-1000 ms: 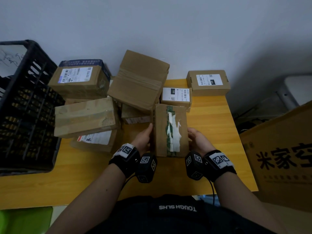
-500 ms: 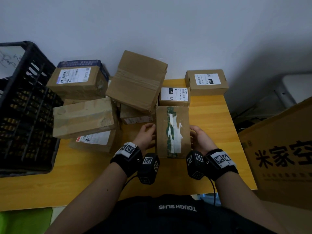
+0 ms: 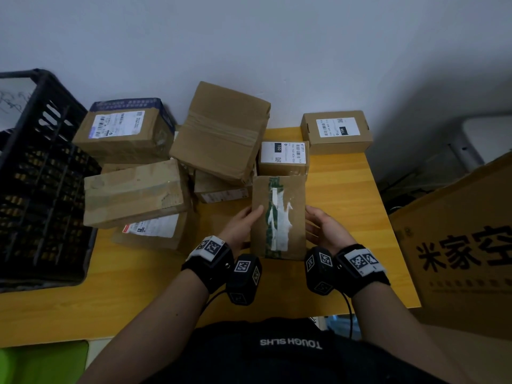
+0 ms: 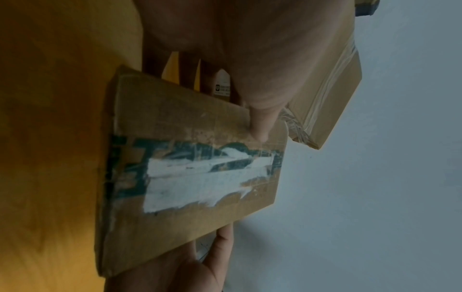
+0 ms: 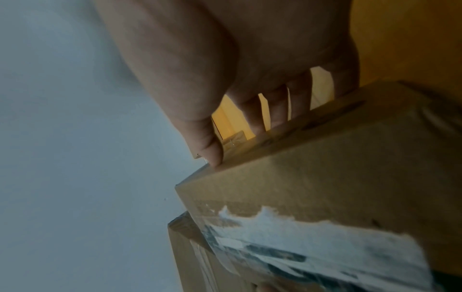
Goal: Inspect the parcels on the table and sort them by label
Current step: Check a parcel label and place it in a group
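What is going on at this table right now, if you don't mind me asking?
A person is sorting parcels and holds one flat cardboard parcel above the yellow table, left hand on one edge, right hand on the other. Its upper face shows only torn white label scraps and green tape. Beyond it lies a jumble of boxes; some show labels, such as the one marked 150. A black crate sits at the left.

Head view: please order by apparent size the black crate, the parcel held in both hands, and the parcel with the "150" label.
1. black crate, by far the largest, though cut off at the frame edge.
2. held parcel, nearer the camera, so it may look bigger.
3. "150" parcel, partly hidden.
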